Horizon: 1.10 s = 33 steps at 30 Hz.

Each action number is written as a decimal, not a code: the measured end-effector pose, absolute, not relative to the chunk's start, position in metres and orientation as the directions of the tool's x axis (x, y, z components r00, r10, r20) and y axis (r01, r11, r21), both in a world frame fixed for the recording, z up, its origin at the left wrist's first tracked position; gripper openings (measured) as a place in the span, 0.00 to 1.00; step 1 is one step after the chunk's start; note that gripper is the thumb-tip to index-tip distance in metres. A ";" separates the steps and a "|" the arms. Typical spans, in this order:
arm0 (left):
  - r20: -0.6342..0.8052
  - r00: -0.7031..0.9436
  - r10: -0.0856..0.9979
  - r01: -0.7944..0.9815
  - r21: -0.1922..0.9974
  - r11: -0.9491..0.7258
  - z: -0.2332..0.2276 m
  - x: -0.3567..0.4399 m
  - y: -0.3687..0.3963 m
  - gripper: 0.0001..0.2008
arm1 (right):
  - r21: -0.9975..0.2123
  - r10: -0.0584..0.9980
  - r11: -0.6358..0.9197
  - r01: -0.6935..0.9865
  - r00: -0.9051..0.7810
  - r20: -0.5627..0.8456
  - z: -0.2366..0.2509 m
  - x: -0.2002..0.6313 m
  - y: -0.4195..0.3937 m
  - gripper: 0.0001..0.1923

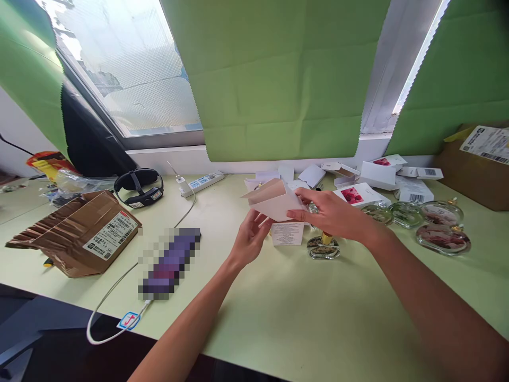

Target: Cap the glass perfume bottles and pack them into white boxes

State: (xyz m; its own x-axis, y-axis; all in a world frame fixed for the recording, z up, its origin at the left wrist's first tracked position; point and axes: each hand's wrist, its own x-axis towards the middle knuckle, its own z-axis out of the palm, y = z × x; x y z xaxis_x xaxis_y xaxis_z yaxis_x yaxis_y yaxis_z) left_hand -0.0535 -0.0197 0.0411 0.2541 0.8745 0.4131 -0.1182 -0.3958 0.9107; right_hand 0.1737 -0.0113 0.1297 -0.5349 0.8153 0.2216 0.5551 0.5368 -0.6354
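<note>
A small white cardboard box (274, 202) with an open flap is held up over the table, tilted. My right hand (324, 212) pinches its right end between thumb and fingers. From below, my left hand (251, 236) touches the box's lower left side with curled fingers. Beneath it stands another white box (288, 234) with printed text on its front. A glass perfume bottle (323, 248) with a gold neck sits just below my right hand. What the held box contains is hidden.
Several white boxes (377, 175) and flat glass bottles (443, 239) lie on the right. Left are a torn brown carton (75, 233), a black headset (139, 188), a power strip (207, 182) and a blurred phone (170, 262) on a white cable (95, 318). Another brown carton (473, 172) stands far right.
</note>
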 end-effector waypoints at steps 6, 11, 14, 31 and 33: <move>0.395 0.210 0.894 -0.061 0.918 -0.391 0.038 -0.055 -0.019 0.17 | -0.646 0.832 0.499 0.579 -0.529 0.168 0.127 0.175 -0.008 0.21; 0.407 0.183 0.895 -0.042 0.913 -0.406 0.039 -0.054 -0.019 0.15 | -0.627 0.834 0.506 0.592 -0.520 0.183 0.124 0.172 -0.004 0.21; 0.425 0.194 0.884 -0.040 0.904 -0.426 0.039 -0.053 -0.020 0.12 | -0.645 0.819 0.517 0.562 -0.545 0.182 0.125 0.173 -0.003 0.23; 0.413 0.191 0.891 -0.050 0.910 -0.411 0.043 -0.051 -0.020 0.17 | -0.934 0.820 0.300 0.193 -0.552 0.149 0.125 0.178 -0.001 0.19; 0.404 0.190 0.895 -0.048 0.914 -0.402 0.042 -0.051 -0.020 0.17 | -0.913 0.834 0.325 0.249 -0.531 0.152 0.124 0.180 0.001 0.17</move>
State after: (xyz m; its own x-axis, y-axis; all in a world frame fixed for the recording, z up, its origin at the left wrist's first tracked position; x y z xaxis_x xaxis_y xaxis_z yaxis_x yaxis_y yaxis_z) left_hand -0.0514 -0.0202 0.0424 0.1899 0.8950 0.4036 -0.0478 -0.4022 0.9143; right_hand 0.1796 0.0006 0.1240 -0.5308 0.8337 0.1521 0.2485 0.3247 -0.9126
